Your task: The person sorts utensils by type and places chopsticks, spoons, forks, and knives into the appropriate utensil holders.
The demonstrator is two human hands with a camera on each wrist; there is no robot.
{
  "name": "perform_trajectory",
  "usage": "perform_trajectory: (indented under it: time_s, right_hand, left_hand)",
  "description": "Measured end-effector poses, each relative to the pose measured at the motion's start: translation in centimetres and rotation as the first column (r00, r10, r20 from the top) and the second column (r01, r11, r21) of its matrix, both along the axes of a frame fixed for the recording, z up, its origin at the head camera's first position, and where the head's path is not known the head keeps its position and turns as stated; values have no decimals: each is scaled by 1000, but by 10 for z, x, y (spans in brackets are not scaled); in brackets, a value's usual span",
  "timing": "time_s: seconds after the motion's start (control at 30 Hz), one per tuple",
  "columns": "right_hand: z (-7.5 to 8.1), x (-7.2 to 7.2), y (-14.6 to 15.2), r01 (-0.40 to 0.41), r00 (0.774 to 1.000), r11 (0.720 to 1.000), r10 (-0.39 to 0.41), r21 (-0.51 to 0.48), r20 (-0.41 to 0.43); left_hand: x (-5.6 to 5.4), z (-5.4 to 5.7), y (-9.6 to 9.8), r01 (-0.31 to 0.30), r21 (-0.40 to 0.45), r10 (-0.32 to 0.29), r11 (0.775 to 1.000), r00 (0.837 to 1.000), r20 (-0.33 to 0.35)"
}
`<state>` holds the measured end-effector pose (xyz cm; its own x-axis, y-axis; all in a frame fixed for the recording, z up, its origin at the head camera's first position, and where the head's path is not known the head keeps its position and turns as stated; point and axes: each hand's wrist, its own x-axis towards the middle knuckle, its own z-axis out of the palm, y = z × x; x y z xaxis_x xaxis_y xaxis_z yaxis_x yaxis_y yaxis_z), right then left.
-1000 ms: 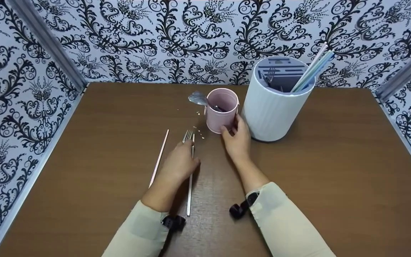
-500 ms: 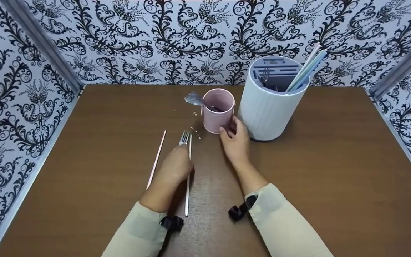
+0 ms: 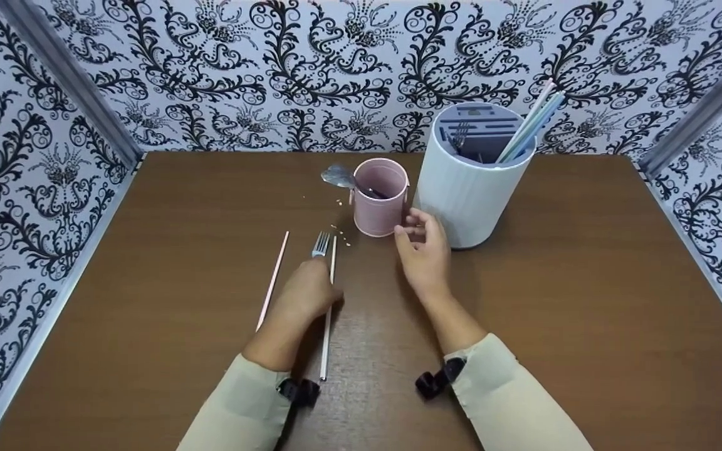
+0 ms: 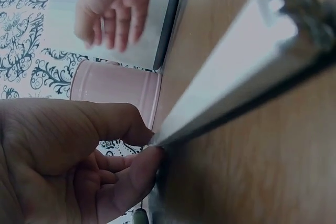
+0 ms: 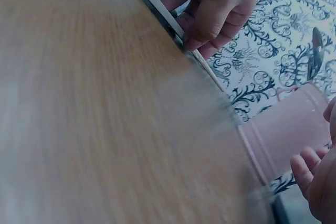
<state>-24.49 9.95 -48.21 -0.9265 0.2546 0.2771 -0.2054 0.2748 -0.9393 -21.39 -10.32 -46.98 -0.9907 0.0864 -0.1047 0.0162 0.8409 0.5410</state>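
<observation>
My left hand is over a fork and a pale chopstick lying side by side on the table. In the left wrist view, its thumb and index finger pinch the chopstick; the fork's handle is mostly hidden under the hand. A second, pinkish chopstick lies to the left. My right hand, fingers loosely bent, holds nothing and stands beside a small pink bucket, a narrow gap between them. A spoon leans out over the bucket's left rim.
Behind the right hand stands a tall white utensil holder with a slotted grey top, a fork and several pastel sticks. Small pale crumbs lie left of the bucket. Patterned walls border the brown table.
My right hand has let go of the pink bucket and drawn slightly back to the right. The left hand has shifted slightly down the fork, baring more of its tines.
</observation>
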Motion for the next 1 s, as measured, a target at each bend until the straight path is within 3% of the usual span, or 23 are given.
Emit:
perform_trajectory:
  time_s: [0.2,0.33,0.4,0.53,0.67,0.73,0.8,0.9,1.0]
  right_hand:
    - [11,16,21,4,995,1000,-3,9,-103]
    - [14,20,41,13,973,1000,-15,-10,-230]
    - [14,18,53,29,948,1000,-31,-11,-317]
    - [13,9,76,88,877,993,-115,-80,-467]
    - [11,-2,94,127,833,966,-228,-227,-504]
    - [9,-5,100,151,835,953,-265,-262,-483]
    - [6,-8,106,162,851,950,-272,-268,-448]
    - [0,-12,115,150,902,959,-232,-240,-365]
    - [-7,-16,124,84,953,971,-145,-225,-268]
  left_hand:
    - [2,2,0,-8,35,9,999,1000,-26]
    - [3,5,2,-23,56,25,998,999,-27]
    - [3,6,3,-31,67,33,997,999,-28]
    - [2,6,5,-33,78,36,996,999,-41]
    - [2,7,6,-34,93,38,995,998,-42]
    - [2,8,7,-39,102,43,994,998,-41]
    - [3,10,8,-43,113,48,993,998,-39]
    - [3,11,9,-43,127,49,991,998,-43]
    - [4,13,10,-41,140,48,989,998,-47]
